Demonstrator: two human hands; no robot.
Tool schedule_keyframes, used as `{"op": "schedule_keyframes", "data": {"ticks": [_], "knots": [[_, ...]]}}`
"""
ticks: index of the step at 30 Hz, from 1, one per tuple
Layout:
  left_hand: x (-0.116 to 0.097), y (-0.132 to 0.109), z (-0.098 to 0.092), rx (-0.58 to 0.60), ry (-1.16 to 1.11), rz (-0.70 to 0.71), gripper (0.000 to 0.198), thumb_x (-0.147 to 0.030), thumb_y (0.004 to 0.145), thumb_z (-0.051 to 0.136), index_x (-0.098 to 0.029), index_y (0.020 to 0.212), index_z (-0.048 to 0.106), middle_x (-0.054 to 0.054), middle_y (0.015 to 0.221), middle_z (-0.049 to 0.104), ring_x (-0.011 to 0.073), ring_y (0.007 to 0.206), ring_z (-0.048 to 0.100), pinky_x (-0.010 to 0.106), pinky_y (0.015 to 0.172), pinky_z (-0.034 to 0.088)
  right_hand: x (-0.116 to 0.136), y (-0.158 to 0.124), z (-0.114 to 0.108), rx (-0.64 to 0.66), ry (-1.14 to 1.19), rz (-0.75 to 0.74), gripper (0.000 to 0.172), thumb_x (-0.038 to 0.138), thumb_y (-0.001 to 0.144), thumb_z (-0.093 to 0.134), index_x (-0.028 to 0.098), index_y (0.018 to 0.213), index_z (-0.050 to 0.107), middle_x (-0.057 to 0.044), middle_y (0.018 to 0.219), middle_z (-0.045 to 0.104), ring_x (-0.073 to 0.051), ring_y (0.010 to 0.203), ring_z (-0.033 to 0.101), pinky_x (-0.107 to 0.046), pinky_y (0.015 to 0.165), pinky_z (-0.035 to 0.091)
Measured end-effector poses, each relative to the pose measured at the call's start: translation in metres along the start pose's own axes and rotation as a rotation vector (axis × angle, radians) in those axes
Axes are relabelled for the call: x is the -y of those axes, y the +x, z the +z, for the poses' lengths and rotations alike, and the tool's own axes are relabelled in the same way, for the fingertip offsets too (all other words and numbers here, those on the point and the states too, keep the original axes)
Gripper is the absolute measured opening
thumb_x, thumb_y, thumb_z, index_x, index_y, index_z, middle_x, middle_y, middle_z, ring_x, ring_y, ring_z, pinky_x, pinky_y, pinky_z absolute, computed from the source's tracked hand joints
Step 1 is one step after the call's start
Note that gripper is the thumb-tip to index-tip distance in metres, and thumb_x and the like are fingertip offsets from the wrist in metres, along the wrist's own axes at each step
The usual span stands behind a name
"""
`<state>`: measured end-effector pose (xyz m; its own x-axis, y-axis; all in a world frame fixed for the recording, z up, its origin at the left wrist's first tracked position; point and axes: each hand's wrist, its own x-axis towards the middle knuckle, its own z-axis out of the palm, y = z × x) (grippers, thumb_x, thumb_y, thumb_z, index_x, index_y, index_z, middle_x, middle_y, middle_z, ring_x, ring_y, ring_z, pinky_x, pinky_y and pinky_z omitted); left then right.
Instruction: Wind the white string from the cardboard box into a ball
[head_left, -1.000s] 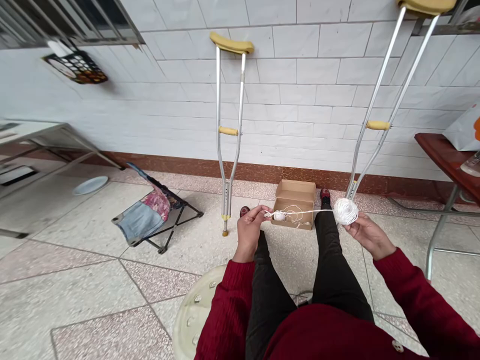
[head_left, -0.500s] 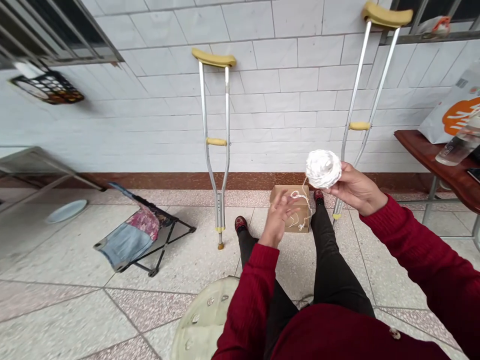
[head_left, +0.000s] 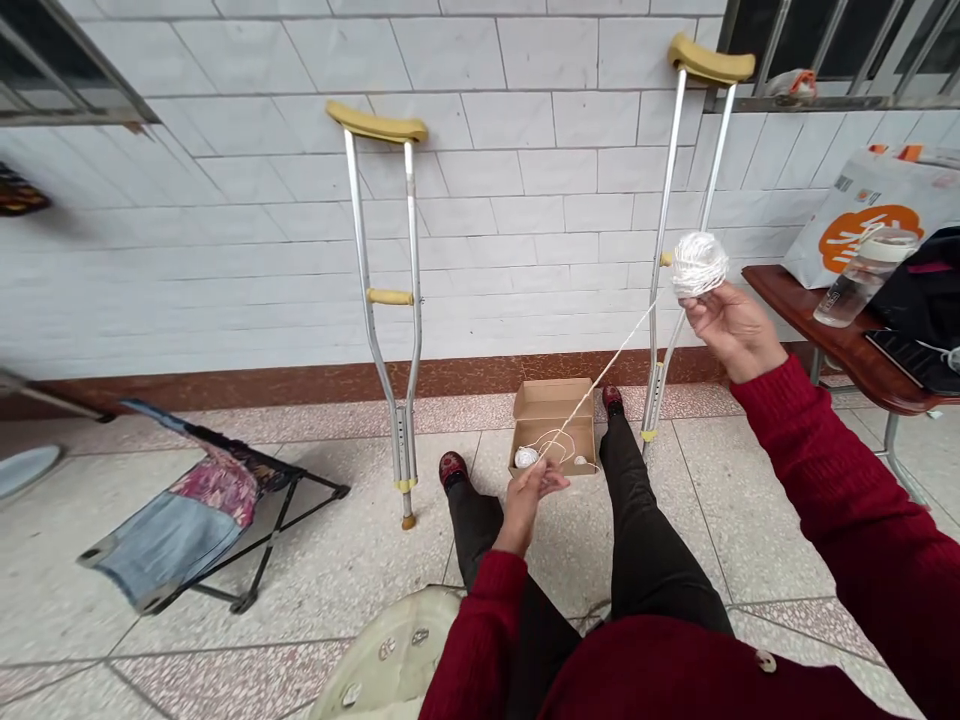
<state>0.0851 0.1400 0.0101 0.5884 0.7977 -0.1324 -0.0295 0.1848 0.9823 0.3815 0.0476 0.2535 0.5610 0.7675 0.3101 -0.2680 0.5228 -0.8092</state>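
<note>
A ball of white yarn (head_left: 699, 265) is held up at the right by my right hand (head_left: 739, 325), its fingers gripping the ball from below. From the ball a taut strand of yarn (head_left: 611, 362) slants down to my left hand (head_left: 527, 500), which pinches it between thumb and fingers. Just beyond my left hand, an open cardboard box (head_left: 553, 400) stands on the floor between my feet. Inside lie a smaller white ball (head_left: 526, 457) and loose loops of yarn.
Two crutches (head_left: 405, 440) (head_left: 652, 400) lean against the tiled wall. A folding stool (head_left: 180, 520) stands at the left, a round pale stool (head_left: 390, 660) near my left side. On a brown table (head_left: 862, 360) at the right are a bag (head_left: 832, 215) and a bottle (head_left: 855, 285).
My right hand has raised the ball up and to the right. My left hand has moved lower and closed on the strand, now stretched tight. The view has shifted right.
</note>
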Motion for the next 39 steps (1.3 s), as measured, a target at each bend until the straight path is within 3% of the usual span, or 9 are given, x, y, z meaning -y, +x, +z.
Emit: {"op": "schedule_keyframes", "data": {"ticks": [3, 6, 11, 15, 19, 23, 29, 33, 39], "knots": [[0.023, -0.001, -0.033, -0.009, 0.233, -0.082, 0.046, -0.054, 0.072, 0.065, -0.012, 0.092, 0.068, 0.01, 0.077, 0.072, 0.0251, 0.076, 0.068, 0.037, 0.07, 0.054, -0.027, -0.011, -0.012, 0.01, -0.039, 0.169, 0.027, 0.014, 0.071, 0.073, 0.017, 0.097, 0.068, 0.0, 0.076, 0.071, -0.008, 0.061, 0.061, -0.015, 0.055, 0.052], [0.014, 0.003, -0.039, -0.055, 0.374, -0.047, 0.043, -0.033, 0.06, 0.076, -0.016, 0.098, 0.068, 0.011, 0.097, 0.072, 0.0289, 0.096, 0.065, 0.039, 0.082, 0.051, -0.062, -0.03, 0.001, 0.118, -0.146, 0.41, 0.03, 0.016, 0.065, 0.078, 0.013, 0.094, 0.069, -0.002, 0.07, 0.071, -0.01, 0.054, 0.062, -0.018, 0.049, 0.053], [-0.061, 0.015, 0.008, 0.005, 0.417, 0.241, 0.047, -0.028, 0.073, 0.07, -0.02, 0.119, 0.061, 0.01, 0.125, 0.062, 0.0261, 0.12, 0.054, 0.04, 0.104, 0.037, -0.094, -0.051, 0.032, 0.299, -0.312, 0.47, 0.039, 0.015, 0.063, 0.079, 0.013, 0.1, 0.07, -0.002, 0.075, 0.071, -0.01, 0.052, 0.062, -0.019, 0.047, 0.053], [-0.092, 0.024, 0.052, 0.089, 0.281, 0.314, 0.033, -0.03, 0.074, 0.068, -0.015, 0.103, 0.065, 0.008, 0.103, 0.071, 0.0249, 0.1, 0.063, 0.035, 0.09, 0.046, -0.098, -0.057, 0.041, 0.463, -0.411, 0.452, 0.04, 0.012, 0.065, 0.074, 0.015, 0.104, 0.068, 0.0, 0.073, 0.068, -0.009, 0.053, 0.058, -0.019, 0.047, 0.051], [-0.069, 0.018, 0.054, 0.165, 0.328, 0.268, 0.033, -0.037, 0.09, 0.045, -0.015, 0.075, 0.065, 0.001, 0.057, 0.064, 0.0186, 0.064, 0.063, 0.029, 0.072, 0.047, -0.101, -0.06, 0.032, 0.522, -0.515, 0.444, 0.034, 0.017, 0.072, 0.068, 0.015, 0.106, 0.066, 0.002, 0.067, 0.063, -0.008, 0.051, 0.054, -0.018, 0.046, 0.048], [-0.037, 0.003, 0.031, 0.082, 0.698, 0.281, 0.037, -0.036, 0.095, 0.04, -0.017, 0.074, 0.063, -0.001, 0.055, 0.06, 0.0156, 0.058, 0.058, 0.024, 0.063, 0.041, -0.117, -0.063, 0.018, 0.533, -0.611, 0.497, 0.033, 0.021, 0.081, 0.058, 0.017, 0.113, 0.06, 0.0, 0.076, 0.06, -0.01, 0.057, 0.054, -0.021, 0.05, 0.052], [-0.015, -0.04, 0.017, 0.171, 1.17, 0.236, 0.029, -0.026, 0.097, 0.042, -0.018, 0.083, 0.065, 0.001, 0.062, 0.064, 0.0158, 0.061, 0.061, 0.023, 0.059, 0.036, -0.158, -0.063, 0.002, 0.524, -1.166, 0.142, 0.036, 0.016, 0.086, 0.05, 0.018, 0.122, 0.051, -0.008, 0.102, 0.051, -0.017, 0.083, 0.053, -0.029, 0.069, 0.05], [-0.03, -0.061, 0.012, 0.24, 1.272, 0.34, 0.027, -0.026, 0.097, 0.043, -0.019, 0.087, 0.067, 0.005, 0.073, 0.068, 0.0197, 0.071, 0.065, 0.026, 0.065, 0.041, -0.189, -0.084, -0.009, 0.577, -1.518, 0.037, 0.031, 0.01, 0.082, 0.055, 0.015, 0.112, 0.057, -0.01, 0.103, 0.048, -0.023, 0.094, 0.05, -0.035, 0.081, 0.044], [-0.082, -0.034, -0.008, 0.215, 1.308, 0.64, 0.027, -0.011, 0.094, 0.042, -0.019, 0.091, 0.068, 0.004, 0.085, 0.07, 0.0182, 0.084, 0.063, 0.042, 0.103, 0.034, -0.208, -0.164, -0.004, 0.82, -1.232, -0.007, 0.044, 0.001, 0.074, 0.055, 0.022, 0.113, 0.055, -0.007, 0.111, 0.048, -0.022, 0.103, 0.048, -0.034, 0.086, 0.043]]}}
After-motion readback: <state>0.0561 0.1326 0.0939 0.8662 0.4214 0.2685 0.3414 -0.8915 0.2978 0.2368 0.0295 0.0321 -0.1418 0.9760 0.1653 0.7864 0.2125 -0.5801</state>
